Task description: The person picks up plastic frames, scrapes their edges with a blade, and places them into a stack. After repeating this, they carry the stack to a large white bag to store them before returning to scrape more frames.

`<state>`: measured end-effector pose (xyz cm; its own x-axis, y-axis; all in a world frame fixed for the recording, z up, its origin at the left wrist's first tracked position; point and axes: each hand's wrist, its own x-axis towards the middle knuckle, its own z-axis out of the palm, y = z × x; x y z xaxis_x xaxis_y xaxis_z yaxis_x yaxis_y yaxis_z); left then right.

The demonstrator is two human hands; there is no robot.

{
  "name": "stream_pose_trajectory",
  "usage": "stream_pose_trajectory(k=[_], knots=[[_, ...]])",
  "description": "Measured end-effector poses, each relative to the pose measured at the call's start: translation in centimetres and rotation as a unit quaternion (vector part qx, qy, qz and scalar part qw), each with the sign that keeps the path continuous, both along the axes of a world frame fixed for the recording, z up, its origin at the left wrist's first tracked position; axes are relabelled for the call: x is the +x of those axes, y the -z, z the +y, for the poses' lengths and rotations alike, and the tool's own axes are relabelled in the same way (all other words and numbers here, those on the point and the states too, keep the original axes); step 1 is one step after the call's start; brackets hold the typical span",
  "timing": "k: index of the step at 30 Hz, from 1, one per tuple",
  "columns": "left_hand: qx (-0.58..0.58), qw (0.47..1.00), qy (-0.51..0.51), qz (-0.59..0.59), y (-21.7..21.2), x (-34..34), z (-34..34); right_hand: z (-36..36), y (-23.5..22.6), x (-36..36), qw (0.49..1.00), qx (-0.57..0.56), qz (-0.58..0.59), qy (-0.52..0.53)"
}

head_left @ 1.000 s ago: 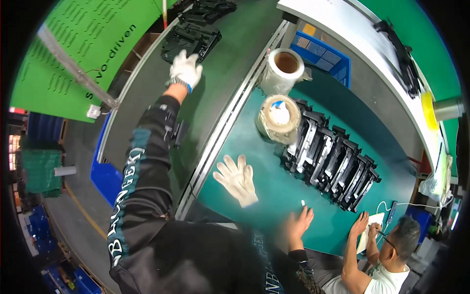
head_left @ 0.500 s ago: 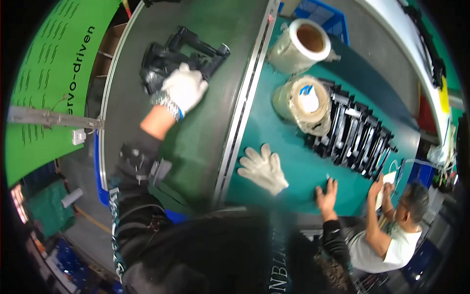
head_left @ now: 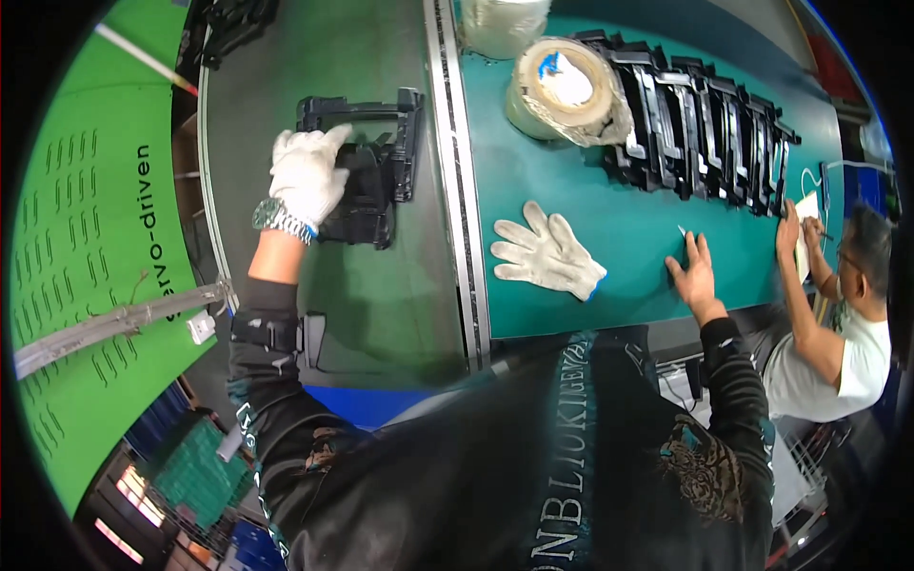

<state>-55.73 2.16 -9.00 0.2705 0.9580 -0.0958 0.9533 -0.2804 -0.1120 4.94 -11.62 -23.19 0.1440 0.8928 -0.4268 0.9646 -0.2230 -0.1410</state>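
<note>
My left hand (head_left: pixel 307 179), in a white knit glove with a metal watch at the wrist, grips the left side of a black plastic frame (head_left: pixel 367 195). The frame lies on the dark green conveyor belt (head_left: pixel 381 295), and part of it is hidden under the glove. Bare, my right hand (head_left: pixel 695 281) rests at the near edge of the green table (head_left: pixel 633 290), fingers stretched out and thumb apart. A small white pointed thing (head_left: pixel 682 231) shows at its fingertips; I cannot tell if it is held. Left of that hand lies an empty white glove (head_left: pixel 547 252).
Behind the glove stands a roll of clear film (head_left: pixel 566 95), with another roll (head_left: pixel 505 24) beyond. Several black frames (head_left: pixel 705 124) line the table. More black parts (head_left: pixel 233 29) sit up the belt. A person (head_left: pixel 819 324) at the right writes on paper.
My left hand has brought the black frame nearer along the belt, and it now lies squarer. My view has shifted. The right hand stays by the table edge.
</note>
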Motion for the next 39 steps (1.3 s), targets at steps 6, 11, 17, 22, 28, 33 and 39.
stream_pose_trajectory(k=[6, 11, 17, 22, 28, 33, 39], knots=[[-0.134, 0.99, 0.027, 0.025, -2.9, 0.5, 5.5, 1.0, 0.3, 0.8, 1.0, -0.006, -0.01, 0.007], [-0.087, 0.976, 0.198, 0.025, 1.8, -0.5, 9.7, 1.5, -0.4, 0.7, 1.0, -0.004, -0.006, 0.003], [-0.15, 0.987, -0.056, 0.016, -0.8, 5.8, 7.3, 2.2, -0.6, 1.2, 1.0, 0.015, 0.005, 0.016], [-0.074, 0.99, -0.024, -0.115, -1.2, 6.2, 2.6, 1.3, 0.5, 2.7, 0.999, 0.038, 0.004, 0.004], [-0.006, 0.964, 0.04, -0.262, -3.9, 10.6, -1.3, 0.9, 2.1, 3.6, 0.997, 0.071, -0.022, -0.008], [-0.188, 0.621, -0.16, -0.744, -5.8, 15.6, -4.7, -0.2, 1.4, 4.7, 0.987, 0.153, -0.007, -0.045], [-0.094, 0.838, -0.075, -0.533, -9.1, 19.3, -8.7, -0.8, -1.0, 3.4, 0.98, 0.168, 0.05, -0.091]])
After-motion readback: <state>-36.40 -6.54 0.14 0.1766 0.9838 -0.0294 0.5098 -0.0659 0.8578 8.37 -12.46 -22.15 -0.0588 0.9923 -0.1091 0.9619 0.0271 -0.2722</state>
